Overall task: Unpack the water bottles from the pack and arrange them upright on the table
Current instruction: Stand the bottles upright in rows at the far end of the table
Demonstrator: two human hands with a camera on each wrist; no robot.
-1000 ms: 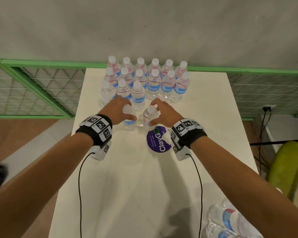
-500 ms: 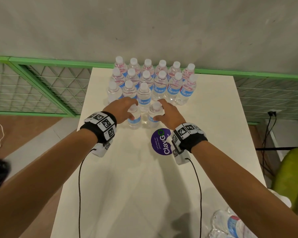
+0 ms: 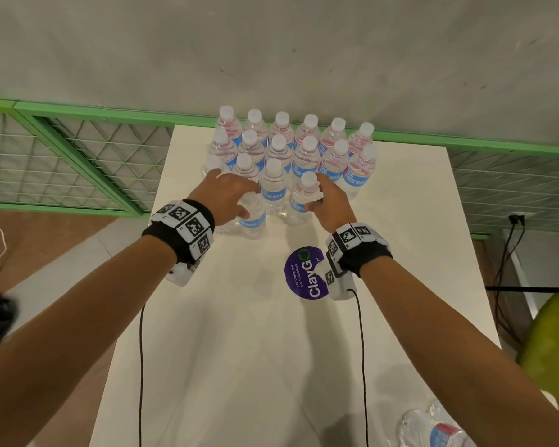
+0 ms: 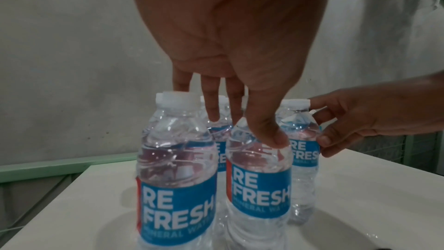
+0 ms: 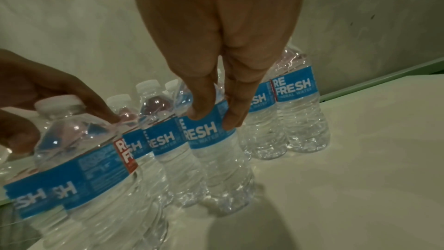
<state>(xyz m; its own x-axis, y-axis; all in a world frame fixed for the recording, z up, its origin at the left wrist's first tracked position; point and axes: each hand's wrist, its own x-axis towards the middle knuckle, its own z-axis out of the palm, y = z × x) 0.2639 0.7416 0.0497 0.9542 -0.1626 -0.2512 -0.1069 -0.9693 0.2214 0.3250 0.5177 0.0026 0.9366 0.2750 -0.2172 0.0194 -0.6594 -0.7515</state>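
Two clear, blue-labelled, white-capped bottles stand upright, left hand grasping one, right hand the other.

The left hand is covering the cap of the bottle under it, so its grip is hiding. The frame edge is cutting off the bottle pack. The right wristband is overlapping the purple sticker.

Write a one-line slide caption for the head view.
Both hands place water bottles: left hand and right hand each grip one upright beside the standing rows on the white table.
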